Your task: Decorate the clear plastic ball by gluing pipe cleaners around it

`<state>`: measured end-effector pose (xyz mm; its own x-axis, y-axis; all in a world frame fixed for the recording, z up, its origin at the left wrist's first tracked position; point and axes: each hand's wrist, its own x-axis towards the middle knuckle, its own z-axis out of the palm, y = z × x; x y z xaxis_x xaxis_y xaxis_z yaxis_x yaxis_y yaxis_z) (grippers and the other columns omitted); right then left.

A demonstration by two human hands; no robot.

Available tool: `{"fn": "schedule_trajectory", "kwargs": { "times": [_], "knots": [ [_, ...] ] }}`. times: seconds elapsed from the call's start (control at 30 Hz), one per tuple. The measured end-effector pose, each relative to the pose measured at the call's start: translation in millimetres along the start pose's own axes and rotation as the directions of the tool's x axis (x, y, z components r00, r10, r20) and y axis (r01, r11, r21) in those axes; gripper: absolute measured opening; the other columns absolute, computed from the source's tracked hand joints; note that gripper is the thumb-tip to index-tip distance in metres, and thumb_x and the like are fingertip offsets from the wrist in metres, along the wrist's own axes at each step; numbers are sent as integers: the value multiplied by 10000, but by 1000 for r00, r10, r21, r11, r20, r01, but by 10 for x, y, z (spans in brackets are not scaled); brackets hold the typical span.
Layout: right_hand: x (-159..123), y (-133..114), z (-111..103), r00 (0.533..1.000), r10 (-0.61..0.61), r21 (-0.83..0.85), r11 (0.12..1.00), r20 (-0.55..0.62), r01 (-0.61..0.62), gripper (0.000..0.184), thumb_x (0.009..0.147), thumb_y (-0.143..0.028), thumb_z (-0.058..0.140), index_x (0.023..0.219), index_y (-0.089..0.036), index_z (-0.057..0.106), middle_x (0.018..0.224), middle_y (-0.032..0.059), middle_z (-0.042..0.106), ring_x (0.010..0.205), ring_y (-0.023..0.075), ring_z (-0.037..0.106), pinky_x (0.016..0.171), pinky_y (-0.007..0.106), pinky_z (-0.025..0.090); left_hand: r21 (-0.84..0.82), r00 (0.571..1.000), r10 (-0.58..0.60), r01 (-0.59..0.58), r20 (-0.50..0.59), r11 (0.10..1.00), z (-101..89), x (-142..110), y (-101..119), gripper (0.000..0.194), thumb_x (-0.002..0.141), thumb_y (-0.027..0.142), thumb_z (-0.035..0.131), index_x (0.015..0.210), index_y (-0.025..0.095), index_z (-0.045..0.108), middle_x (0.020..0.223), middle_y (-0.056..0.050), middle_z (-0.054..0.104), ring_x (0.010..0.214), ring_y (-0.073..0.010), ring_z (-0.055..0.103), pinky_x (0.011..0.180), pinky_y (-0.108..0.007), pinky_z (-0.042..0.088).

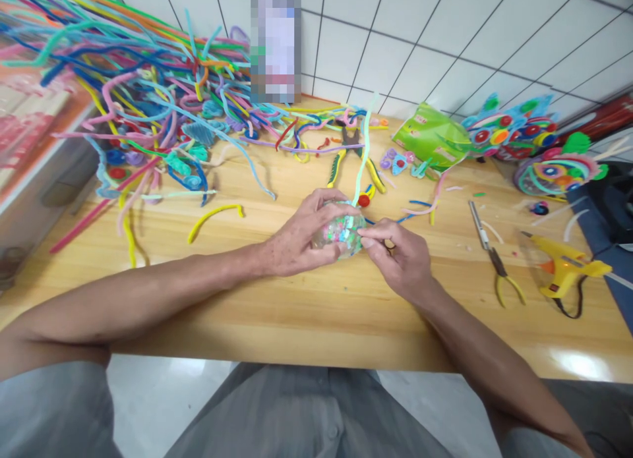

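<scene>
Head view: clear ball cupped in the left hand, right fingertips at its side

Head camera: the left hand (pixel 306 230) is curled around a clear ball (pixel 330 234) with bright coloured bits showing on or inside it. Its fingers reach over the far side and its thumb runs along the near side, so the ball lies between them with its right side exposed. Whether the ball rests on the wooden table (pixel 297 319) or is held just above it, I cannot tell.

At that exposed side is the right hand (pixel 403 254), thumb and forefinger pinched together against or just beside the ball; whatever may be between the tips is too small to make out. A pale green fuzzy stem (pixel 364 156) rises from the ball's far edge, close to the left fingertips, and leans slightly right at its top.

Just beyond the hands are a red bead (pixel 364 200) and some blue stems (pixel 419 203). Farther back lie green-and-yellow pliers (pixel 352 138), their handles spread toward the ball, with a green packet (pixel 432 138) to their right. Well apart on the right are yellow-handled pliers (pixel 497 263) and a yellow glue gun (pixel 566 265). A yellow stem (pixel 212 214) lies left of the hands, beyond the left forearm, and a heap of coloured stems (pixel 163 89) fills the far left.
</scene>
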<state>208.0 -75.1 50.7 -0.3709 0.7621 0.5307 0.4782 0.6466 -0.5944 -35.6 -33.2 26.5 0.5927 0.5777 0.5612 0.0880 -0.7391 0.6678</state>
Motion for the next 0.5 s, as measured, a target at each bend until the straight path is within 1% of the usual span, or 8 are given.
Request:
{"fn": "schedule_trajectory", "kwargs": {
  "times": [0.1, 0.2, 0.27, 0.4, 0.43, 0.5],
  "knots": [
    [31, 15, 5, 998, -61, -9, 998, 2, 61, 189, 993, -143, 669, 1099, -262, 770, 856, 17, 785, 734, 161, 706, 672, 300, 540, 11, 1000, -8, 8, 8, 1000, -9, -4, 10, 555, 1002, 322, 652, 1534, 305, 498, 1465, -140, 566, 1458, -328, 486, 1216, -598, 471],
    [39, 6, 6, 996, -90, -19, 996, -2, 90, 186, 993, -135, 673, 1095, -259, 767, 853, 12, 787, 732, 159, 707, 674, 292, 546, 27, 1000, -5, 5, 10, 1000, -12, -14, 4, 554, 1012, 338, 649, 1540, 289, 488, 1463, -154, 544, 1461, -323, 483, 1209, -588, 478],
    [29, -8, 4, 998, -67, -24, 997, -13, 67, 162, 1006, -153, 666, 1086, -256, 762, 853, 8, 786, 732, 154, 708, 675, 284, 548, 27, 1000, -2, 2, 6, 1000, -9, -18, -4, 556, 1014, 349, 654, 1542, 295, 489, 1466, -150, 538, 1459, -319, 485, 1208, -585, 480],
    [3, -27, -1, 996, 60, -30, 998, -65, -62, 119, 1015, -216, 671, 1069, -262, 767, 783, -18, 751, 650, 141, 670, 644, 276, 545, 22, 1000, -20, 20, 9, 1000, -1, -18, -3, 563, 1005, 358, 661, 1542, 325, 496, 1478, -135, 543, 1466, -325, 481, 1214, -597, 470],
    [4, -27, -2, 995, 67, -29, 997, -68, -69, 118, 1009, -214, 677, 1066, -261, 769, 767, -24, 743, 633, 138, 661, 636, 273, 542, 19, 1000, -22, 21, 8, 1000, 0, -17, -1, 565, 1004, 354, 663, 1543, 327, 496, 1472, -133, 547, 1467, -323, 480, 1218, -594, 467],
    [18, -23, -1, 998, 41, -24, 999, -53, -42, 128, 997, -190, 683, 1058, -256, 774, 759, -26, 742, 626, 133, 659, 630, 265, 538, 11, 1000, -14, 13, 3, 1000, -1, -18, 3, 570, 1001, 345, 668, 1544, 325, 495, 1462, -132, 554, 1465, -319, 482, 1223, -589, 463]
  ]
}}
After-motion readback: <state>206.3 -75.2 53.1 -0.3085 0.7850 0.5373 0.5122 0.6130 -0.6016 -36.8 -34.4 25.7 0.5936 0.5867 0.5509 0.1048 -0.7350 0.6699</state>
